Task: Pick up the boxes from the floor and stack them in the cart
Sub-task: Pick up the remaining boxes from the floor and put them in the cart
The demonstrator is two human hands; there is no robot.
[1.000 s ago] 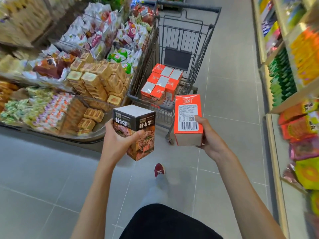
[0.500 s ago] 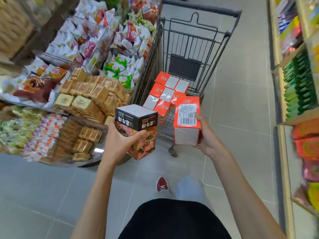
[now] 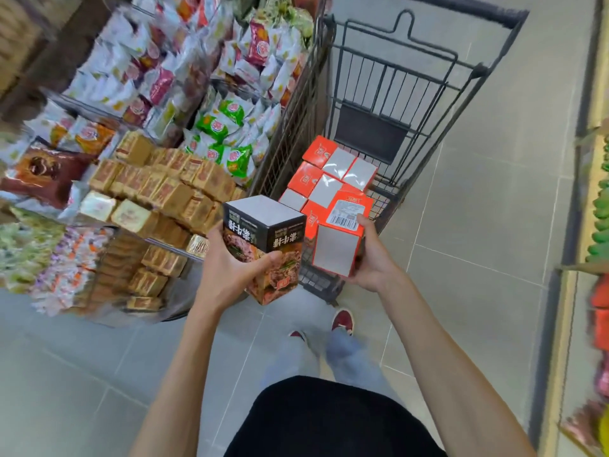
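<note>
My left hand (image 3: 227,268) grips a black box with a food picture (image 3: 267,245), held upright just in front of the cart's near end. My right hand (image 3: 369,258) grips an orange and white box (image 3: 339,239), tilted forward over the near rim of the grey wire cart (image 3: 425,77). Several orange and white boxes (image 3: 326,176) lie packed side by side in the cart's basket, along its left side.
A display stand of snack bags and small wrapped cakes (image 3: 158,179) touches the cart's left side. Shelves of goods (image 3: 596,225) line the right. Grey floor tiles (image 3: 478,225) run between cart and shelves. My feet (image 3: 342,319) stand just behind the cart.
I have stepped closer to the cart. Both hands have moved forward with their boxes, and the orange box has tipped from upright to leaning over the cart's near rim.
</note>
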